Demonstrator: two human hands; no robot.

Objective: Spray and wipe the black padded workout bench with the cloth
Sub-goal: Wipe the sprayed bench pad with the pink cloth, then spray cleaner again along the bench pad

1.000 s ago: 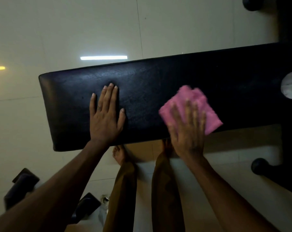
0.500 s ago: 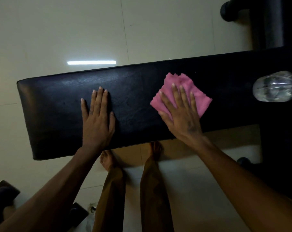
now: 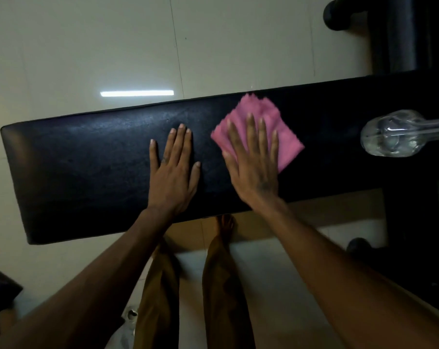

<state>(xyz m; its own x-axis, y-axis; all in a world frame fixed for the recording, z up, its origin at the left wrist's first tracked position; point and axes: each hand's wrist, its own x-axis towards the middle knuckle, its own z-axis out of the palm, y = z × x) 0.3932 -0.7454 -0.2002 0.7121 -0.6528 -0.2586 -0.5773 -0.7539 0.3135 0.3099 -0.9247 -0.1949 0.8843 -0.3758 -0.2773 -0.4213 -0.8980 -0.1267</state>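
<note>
Item 1, bench (image 3: 87, 172): black padded top, lying crosswise in front of us over a pale tiled floor (image 3: 87, 46). Its surface shows a faint sheen and light creasing. We read no brand, label or writing on it.

Item 2, cloth (image 3: 286, 144): pink, folded roughly square, set corner-up on the bench right of centre, its top corner reaching the far edge of the pad. No tag or print visible.

Item 3, right hand (image 3: 253, 167): laid flat on the cloth, fingers spread and extended, palm pressing it to the pad. It grips nothing; the cloth shows beyond the fingertips and to the right of the hand.

Item 4, left hand (image 3: 174, 177): flat on the bare pad just left of the cloth, fingers together, thumb out, holding nothing. A small gap separates it from the right hand.

Item 5, bottle (image 3: 395, 136): clear, lying on its side on the bench near the right end, well apart from the cloth. We cannot make out any label.

Item 6, legs (image 3: 188, 285): ours, in brown trousers, feet bare, below the near edge of the bench.

Item 7, light reflection (image 3: 137, 93): a bright bar on the floor beyond the bench.
</note>
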